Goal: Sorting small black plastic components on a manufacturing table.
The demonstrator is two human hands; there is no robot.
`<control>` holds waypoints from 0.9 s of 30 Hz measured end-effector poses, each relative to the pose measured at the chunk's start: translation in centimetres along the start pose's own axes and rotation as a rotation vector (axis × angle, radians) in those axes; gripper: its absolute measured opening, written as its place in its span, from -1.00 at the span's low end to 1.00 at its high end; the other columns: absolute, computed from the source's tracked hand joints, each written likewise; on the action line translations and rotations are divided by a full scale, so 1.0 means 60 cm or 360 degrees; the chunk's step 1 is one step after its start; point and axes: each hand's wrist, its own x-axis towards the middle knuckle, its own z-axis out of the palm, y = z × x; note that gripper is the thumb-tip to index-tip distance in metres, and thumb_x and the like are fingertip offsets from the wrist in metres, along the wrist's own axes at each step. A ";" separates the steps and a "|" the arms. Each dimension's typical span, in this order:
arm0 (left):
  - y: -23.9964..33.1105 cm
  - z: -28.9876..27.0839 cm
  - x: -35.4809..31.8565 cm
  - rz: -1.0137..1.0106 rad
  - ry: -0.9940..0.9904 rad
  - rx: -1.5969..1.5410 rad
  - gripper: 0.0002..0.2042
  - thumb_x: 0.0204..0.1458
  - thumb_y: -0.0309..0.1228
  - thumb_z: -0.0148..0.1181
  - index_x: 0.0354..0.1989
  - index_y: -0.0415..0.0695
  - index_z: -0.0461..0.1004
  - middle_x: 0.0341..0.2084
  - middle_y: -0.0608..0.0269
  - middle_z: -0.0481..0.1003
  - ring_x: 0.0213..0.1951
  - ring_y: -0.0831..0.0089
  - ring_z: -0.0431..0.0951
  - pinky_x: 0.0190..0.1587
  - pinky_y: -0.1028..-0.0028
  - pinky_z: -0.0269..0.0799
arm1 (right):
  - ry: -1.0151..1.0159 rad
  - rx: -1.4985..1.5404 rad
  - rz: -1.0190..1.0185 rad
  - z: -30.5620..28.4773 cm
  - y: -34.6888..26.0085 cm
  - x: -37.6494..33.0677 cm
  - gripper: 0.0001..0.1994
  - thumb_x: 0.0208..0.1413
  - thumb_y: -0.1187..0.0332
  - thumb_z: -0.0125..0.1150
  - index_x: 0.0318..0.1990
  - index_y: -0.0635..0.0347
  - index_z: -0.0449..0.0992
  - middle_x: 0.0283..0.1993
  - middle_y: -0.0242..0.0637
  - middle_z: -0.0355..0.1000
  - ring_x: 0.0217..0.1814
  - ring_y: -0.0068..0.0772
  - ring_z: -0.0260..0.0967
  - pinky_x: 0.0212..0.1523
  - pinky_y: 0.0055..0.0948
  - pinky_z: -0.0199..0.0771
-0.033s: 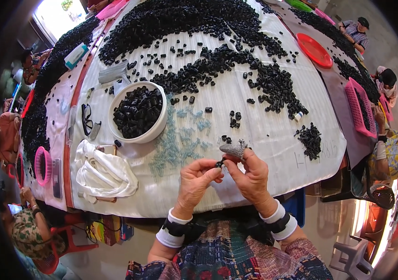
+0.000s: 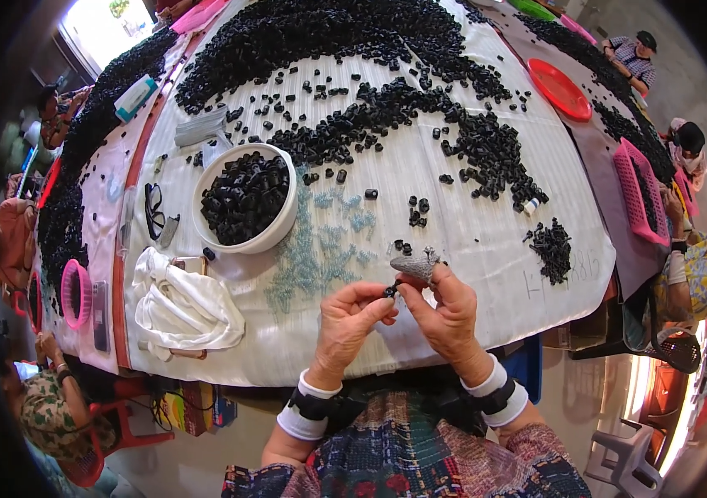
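Close to the table's near edge, my left hand pinches a small black plastic part between thumb and finger. My right hand meets it from the other side, its thumb tip on the same part. A grey knitted finger cover sits over a finger of that hand and hides part of the grip. Just beyond lie a few loose black caps. Small pale blue springs are scattered ahead of my left hand. Past them, a white bowl is filled with black parts. Small black pieces lie heaped to the right.
Large heaps of black parts cover the far table. At left are a white cloth, eyeglasses and a grey cloth. A red tray and pink basket stand right. Other people sit at both sides.
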 end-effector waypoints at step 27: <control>0.002 0.014 -0.004 -0.0107 0.0038 0.0248 -0.85 -0.02 -0.61 0.20 -0.26 -0.33 0.47 -0.44 0.25 0.53 -0.42 0.62 0.53 -0.35 0.65 0.48 | -0.0335 -0.0584 -0.0492 -0.031 -0.005 0.013 -0.77 -0.24 0.66 0.20 -0.35 0.31 0.39 -0.48 -0.16 0.30 -0.41 -0.12 0.28 -0.41 -0.30 0.32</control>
